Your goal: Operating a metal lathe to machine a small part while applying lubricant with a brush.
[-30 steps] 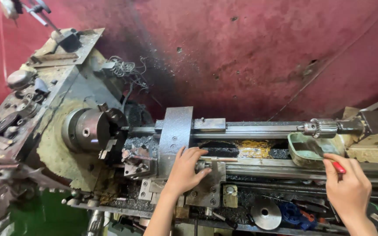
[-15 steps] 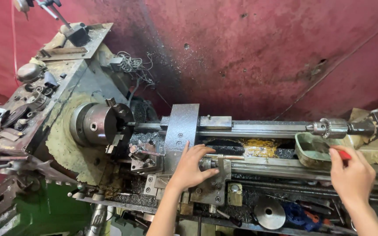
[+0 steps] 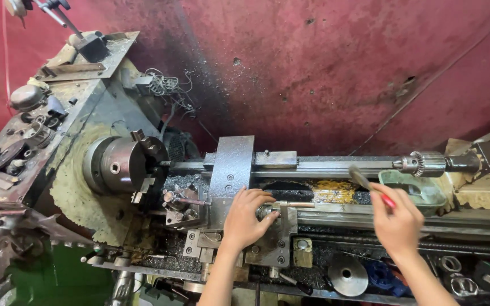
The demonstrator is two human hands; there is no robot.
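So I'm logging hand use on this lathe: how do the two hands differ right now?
The left hand lies palm-down on the lathe carriage, fingers on a small handle; the right hand is raised above the bed. The left holds no loose thing; the right grips a red-handled tool, which is blurred. Both are bare, and both reach in from the bottom edge.

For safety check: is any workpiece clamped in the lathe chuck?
Empty: the chuck shows only its bare centre hole, no bar between its jaws.

Red-handled tool (image 3: 370, 187), perhaps a brush, tilted above lathe carriage (image 3: 231, 170).
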